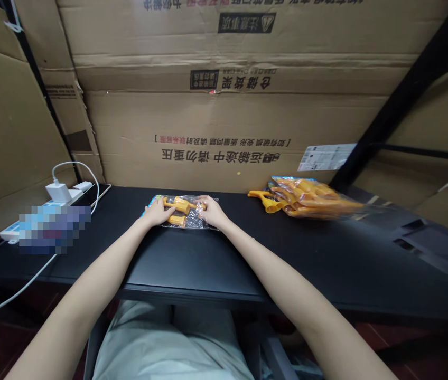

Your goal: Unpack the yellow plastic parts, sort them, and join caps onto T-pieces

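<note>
A clear plastic bag with yellow-orange plastic parts inside lies flat on the black table. At its left end shows a strip of blue and green printing. My left hand holds that printed end, thumb over the bag. On the right end, my right hand has its fingers closed on the bag by the narrow tip of one orange part. The fingers' undersides are hidden. To the right, apart from both hands, lies a larger clear bag of orange pieces, with a loose orange piece beside it.
A white power strip with a plugged-in charger and white cable lies at the left. Cardboard sheets stand behind the black table. Grey-black flat items lie at the right, near a black frame post.
</note>
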Demonstrator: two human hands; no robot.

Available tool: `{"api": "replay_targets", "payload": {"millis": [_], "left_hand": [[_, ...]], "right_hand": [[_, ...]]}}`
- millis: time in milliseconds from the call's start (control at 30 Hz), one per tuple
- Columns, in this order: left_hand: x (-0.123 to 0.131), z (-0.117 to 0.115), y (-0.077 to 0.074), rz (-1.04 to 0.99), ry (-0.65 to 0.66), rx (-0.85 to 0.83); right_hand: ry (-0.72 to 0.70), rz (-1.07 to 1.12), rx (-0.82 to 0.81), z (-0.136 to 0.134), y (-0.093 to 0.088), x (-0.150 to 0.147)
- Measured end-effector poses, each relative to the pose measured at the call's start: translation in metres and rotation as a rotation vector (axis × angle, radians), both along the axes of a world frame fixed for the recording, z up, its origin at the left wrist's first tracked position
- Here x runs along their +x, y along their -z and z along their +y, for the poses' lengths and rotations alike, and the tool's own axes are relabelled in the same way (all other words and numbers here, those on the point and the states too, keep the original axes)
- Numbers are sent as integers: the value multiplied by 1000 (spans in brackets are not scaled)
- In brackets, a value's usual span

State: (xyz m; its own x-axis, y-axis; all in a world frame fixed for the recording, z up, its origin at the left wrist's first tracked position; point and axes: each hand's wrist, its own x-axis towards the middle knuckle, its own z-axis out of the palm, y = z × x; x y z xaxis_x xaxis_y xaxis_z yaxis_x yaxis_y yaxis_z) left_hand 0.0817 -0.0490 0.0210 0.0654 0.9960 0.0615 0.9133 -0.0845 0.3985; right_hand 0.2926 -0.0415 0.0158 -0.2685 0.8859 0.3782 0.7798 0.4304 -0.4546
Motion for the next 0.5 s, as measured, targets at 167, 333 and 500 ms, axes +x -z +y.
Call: {"api": "replay_targets", "payload": {"millis": [167,333,500], "left_hand": [[1,0,0,-28,-18,-14],[-1,1,0,-31,14,-12],[-3,4,4,-48,75,20]], "right_hand": [[214,-156,-69,-12,-11,-1],[252,-83,-222,-17,-17,-3],[3,165,-203,-2,-2,4]]}}
